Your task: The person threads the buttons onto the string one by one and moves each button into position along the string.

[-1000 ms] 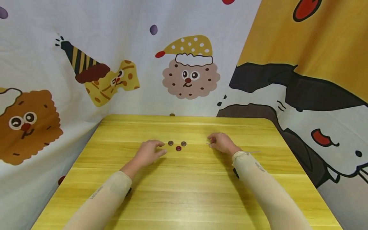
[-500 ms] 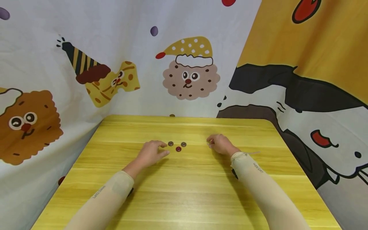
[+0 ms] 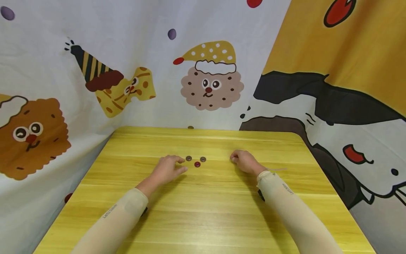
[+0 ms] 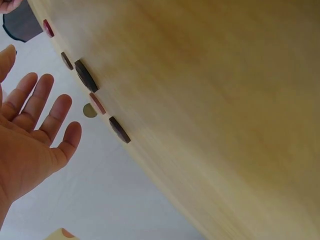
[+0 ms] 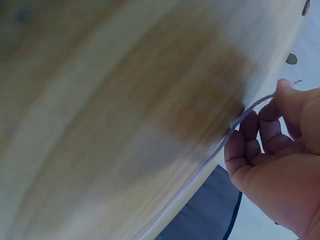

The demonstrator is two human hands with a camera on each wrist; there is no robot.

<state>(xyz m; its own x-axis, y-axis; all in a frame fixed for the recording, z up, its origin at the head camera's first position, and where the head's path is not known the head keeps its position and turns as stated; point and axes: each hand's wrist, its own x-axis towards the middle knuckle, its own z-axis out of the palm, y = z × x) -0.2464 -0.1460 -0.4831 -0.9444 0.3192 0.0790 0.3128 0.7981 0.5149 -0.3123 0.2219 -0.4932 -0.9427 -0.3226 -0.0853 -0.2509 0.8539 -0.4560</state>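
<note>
In the right wrist view, my right hand (image 5: 280, 155) pinches a thin pale cord (image 5: 186, 187) between thumb and forefinger, its other fingers curled. The cord trails down along the wooden table. In the head view, the right hand (image 3: 245, 161) is low over the table, right of three small button-like discs: a grey one (image 3: 188, 158), a second grey one (image 3: 203, 159) and a dark red one (image 3: 197, 164). My left hand (image 3: 165, 169) hovers just left of them, fingers loosely spread and holding nothing. The left wrist view shows several discs on edge, including a larger dark disc (image 4: 86, 76).
The yellow wooden table (image 3: 190, 218) ends at a back edge against a cartoon-printed curtain (image 3: 158, 113). Some of the cord (image 3: 279, 169) lies behind my right wrist. Beige sleeves (image 3: 109, 222) cover both forearms.
My left hand has shifted slightly right toward the discs and then stayed. The right hand's fingers have drawn closer together, and the cord tip that stuck out by them no longer shows. The discs stay put.
</note>
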